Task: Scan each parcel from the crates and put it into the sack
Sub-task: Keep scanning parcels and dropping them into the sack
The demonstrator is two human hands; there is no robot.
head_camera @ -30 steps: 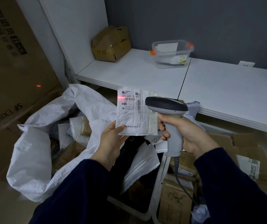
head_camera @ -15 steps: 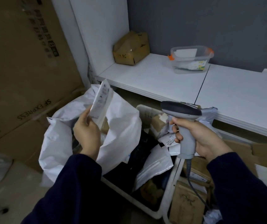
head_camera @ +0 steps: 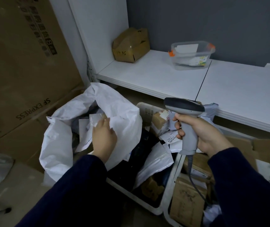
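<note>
The left hand is being held over the open mouth of the white sack, its back turned to the camera. The fingers are nearly straight and their tips are lying on a small white parcel. The thumb is being hidden, so it cannot be told whether the parcel is being pinched or only touched. The parcel is lying just inside the mouth of the sack, on other packets. The right hand is being kept closed round the handle of the grey scanner, which is being held upright above the crates, with its cable hanging down.

By judgement, the step of putting a scanned parcel into the sack is being finished. For the next move, the left hand is probably being needed at the near crate, just beside the sack, where a brown box and a white bag are lying among others. One parcel should be lifted and turned so that its label is being shown to the scanner head; labels lying face down may need searching.

Further out, a cardboard box and a clear tub are being kept on the white shelf.
</note>
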